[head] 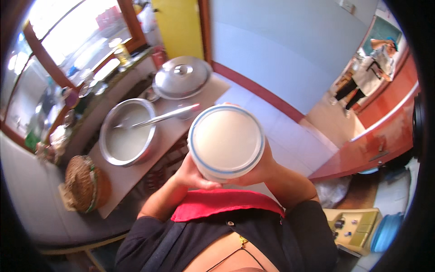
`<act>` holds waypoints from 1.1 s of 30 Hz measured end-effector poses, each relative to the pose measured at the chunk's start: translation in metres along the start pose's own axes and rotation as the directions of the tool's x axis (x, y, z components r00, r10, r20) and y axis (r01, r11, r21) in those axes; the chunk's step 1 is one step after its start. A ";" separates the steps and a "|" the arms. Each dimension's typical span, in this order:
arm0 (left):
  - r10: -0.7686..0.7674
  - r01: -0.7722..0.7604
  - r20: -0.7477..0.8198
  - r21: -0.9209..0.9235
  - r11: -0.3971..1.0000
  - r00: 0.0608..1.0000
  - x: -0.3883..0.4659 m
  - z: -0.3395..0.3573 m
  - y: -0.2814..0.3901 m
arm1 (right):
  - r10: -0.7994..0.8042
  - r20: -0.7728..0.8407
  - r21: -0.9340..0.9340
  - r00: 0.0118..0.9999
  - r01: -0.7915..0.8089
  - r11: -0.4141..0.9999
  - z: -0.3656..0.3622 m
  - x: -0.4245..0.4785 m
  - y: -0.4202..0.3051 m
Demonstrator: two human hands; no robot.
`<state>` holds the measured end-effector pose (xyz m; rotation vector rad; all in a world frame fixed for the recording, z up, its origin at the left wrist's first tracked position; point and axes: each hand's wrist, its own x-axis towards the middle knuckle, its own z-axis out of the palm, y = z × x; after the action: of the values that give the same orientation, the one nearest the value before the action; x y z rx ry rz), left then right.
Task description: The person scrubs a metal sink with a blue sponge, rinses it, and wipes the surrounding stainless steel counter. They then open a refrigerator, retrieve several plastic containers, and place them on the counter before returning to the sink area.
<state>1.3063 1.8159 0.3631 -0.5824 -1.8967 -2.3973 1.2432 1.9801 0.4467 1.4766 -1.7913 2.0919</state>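
Note:
Close in front of my chest I hold a round whitish container [227, 141] with a blue ring around its rim. My left hand [194, 173] grips its left side, the thumb lying across the front. Its right side rests in my right hand [260, 166], mostly hidden behind it. Whether the pale top is a lid or the contents, I cannot tell. To the left, a metal pot [153, 142] stands on a narrow table, with milky liquid [127, 141] inside. A metal ladle [166, 116] with a red-tipped handle leans over the pot's rim.
A domed metal lid [185, 81] sits at the table's [119, 190] far end, and a brown basket-like vessel [80, 183] at its near end. Cluttered windows [81, 37] line the left. A person [368, 73] stands beyond a doorway. A beige appliance with knobs [353, 227] is at lower right.

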 end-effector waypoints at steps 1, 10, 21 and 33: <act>-0.034 0.036 0.074 -0.021 0.999 0.997 0.031 0.008 -0.010 | 0.024 -0.056 -0.049 0.998 -0.027 0.998 -0.026 -0.005 0.009; 0.099 -0.042 0.406 -0.146 0.988 0.909 0.289 0.059 -0.113 | 0.105 -0.453 -0.086 0.885 -0.160 0.983 -0.230 0.017 0.075; 0.172 -0.105 0.406 -0.182 0.978 0.898 0.526 0.046 -0.164 | 0.052 -0.446 -0.007 0.894 -0.061 0.998 -0.416 0.126 0.179; 0.289 -0.250 -0.128 0.258 0.933 0.949 0.604 -0.080 -0.176 | 0.000 0.229 0.282 0.973 -0.066 0.957 -0.473 0.321 0.337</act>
<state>0.6792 1.9095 0.3687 -0.5666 -1.8595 -1.9491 0.5851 2.0608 0.4463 1.8364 -1.6371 2.3712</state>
